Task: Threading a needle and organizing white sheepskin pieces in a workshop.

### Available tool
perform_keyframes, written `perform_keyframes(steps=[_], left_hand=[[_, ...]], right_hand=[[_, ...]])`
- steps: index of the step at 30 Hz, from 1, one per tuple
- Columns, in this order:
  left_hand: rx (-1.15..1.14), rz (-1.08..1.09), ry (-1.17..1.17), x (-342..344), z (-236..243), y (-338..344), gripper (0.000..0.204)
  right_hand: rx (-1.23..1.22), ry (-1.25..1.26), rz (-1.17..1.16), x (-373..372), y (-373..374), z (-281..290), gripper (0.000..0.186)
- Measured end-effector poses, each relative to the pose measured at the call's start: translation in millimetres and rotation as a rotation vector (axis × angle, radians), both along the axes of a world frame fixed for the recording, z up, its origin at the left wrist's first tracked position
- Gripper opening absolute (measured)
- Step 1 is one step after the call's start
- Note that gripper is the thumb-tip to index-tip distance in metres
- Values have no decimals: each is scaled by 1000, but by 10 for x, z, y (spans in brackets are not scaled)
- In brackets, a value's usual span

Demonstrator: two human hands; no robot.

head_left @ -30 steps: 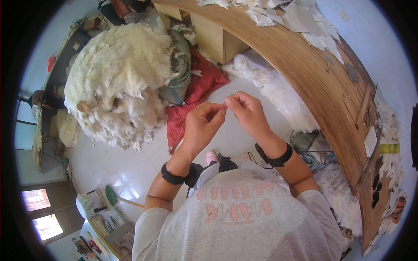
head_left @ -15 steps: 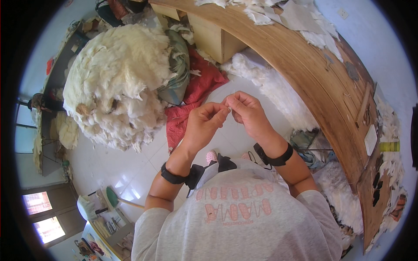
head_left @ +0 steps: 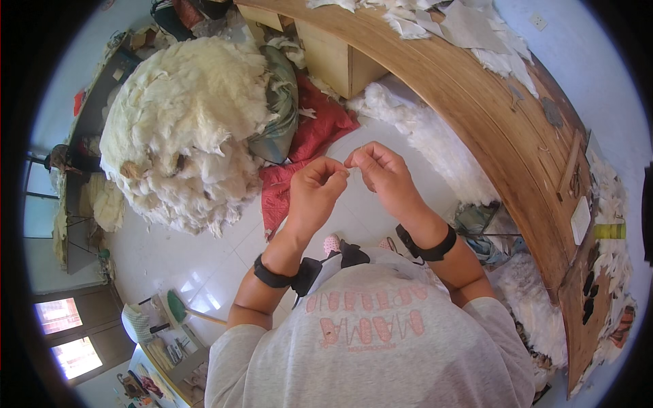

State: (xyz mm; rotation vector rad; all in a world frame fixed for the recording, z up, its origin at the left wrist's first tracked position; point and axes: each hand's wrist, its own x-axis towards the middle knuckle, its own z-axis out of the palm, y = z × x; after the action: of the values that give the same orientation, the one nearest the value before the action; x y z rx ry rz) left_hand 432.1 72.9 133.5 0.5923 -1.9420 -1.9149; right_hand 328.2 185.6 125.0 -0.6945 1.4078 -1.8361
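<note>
Table [head_left: 469, 102]: long, brown wood planks, curved by the lens. On it: off-white scraps [head_left: 501, 68] and a grey sheet [head_left: 474, 30] at the far end; down the right side a small metal tool [head_left: 515, 97], dark grey flat piece [head_left: 552, 112], wooden strip [head_left: 570, 163], white panel [head_left: 580, 221], small black pieces [head_left: 588, 299].

Floor [head_left: 211, 265]: pale glossy tile. On it: big cream fleece heap [head_left: 183, 115], red sack [head_left: 316, 126] beside it, white fleece [head_left: 432, 136] along the table's near edge, pink shoes [head_left: 331, 243].
</note>
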Motion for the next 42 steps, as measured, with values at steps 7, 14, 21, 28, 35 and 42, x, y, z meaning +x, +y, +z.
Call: perform_keyframes(steps=[7, 14, 21, 28, 35, 42], left_hand=[[154, -42, 65, 31, -63, -39, 6], [189, -86, 47, 61, -21, -21, 15], [69, -87, 8, 56, -58, -9, 21], [59, -102, -57, 21, -17, -7, 18], [126, -48, 31, 17, -90, -58, 17], [325, 49, 98, -21, -174, -97, 17]], right_hand=[[-8, -11, 12, 20, -25, 35, 22], [29, -46, -16, 27, -21, 53, 18], [67, 60, -65, 37, -26, 79, 19], [136, 173, -94, 7, -7, 47, 21], [107, 124, -81, 11, 19, 39, 20], [105, 50, -63, -18, 51, 21, 21]])
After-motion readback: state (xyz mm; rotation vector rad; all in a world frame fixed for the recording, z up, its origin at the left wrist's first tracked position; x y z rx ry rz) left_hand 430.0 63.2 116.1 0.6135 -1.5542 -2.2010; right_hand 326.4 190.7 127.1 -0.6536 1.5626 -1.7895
